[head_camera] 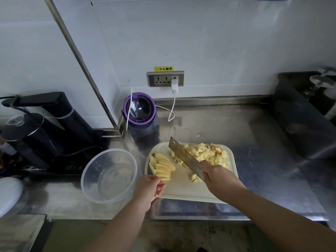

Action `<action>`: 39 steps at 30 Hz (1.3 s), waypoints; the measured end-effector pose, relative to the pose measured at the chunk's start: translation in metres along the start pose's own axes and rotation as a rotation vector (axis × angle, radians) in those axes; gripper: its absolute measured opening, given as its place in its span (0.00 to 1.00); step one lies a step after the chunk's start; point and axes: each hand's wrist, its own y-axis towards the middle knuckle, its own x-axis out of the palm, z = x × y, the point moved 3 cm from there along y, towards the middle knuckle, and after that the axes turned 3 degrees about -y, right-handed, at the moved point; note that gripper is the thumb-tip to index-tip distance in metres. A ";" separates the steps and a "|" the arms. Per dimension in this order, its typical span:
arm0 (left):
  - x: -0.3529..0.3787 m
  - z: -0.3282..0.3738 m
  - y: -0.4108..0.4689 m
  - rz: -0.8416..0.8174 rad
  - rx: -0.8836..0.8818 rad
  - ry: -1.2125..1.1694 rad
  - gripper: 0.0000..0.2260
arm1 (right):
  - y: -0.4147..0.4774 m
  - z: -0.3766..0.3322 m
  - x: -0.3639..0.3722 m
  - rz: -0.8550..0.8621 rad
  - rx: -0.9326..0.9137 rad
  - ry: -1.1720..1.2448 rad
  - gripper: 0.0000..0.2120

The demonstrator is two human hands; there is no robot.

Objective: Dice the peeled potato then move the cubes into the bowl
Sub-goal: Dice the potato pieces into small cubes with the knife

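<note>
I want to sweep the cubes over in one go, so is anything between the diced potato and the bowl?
Yes. Uncut potato slices lie fanned on the left side of the cutting board, between the potato cubes and the bowl. The left hand is at their near end; the right hand holds the cleaver slanted beside the cubes.

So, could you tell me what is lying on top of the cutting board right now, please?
On the cutting board: a pile of potato cubes at the back, fanned slices on the left. The knife and right hand hide whatever lies beneath them.
</note>
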 end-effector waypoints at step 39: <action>0.014 0.078 0.032 -0.038 0.752 2.190 0.12 | 0.004 0.006 -0.004 -0.021 0.000 0.017 0.14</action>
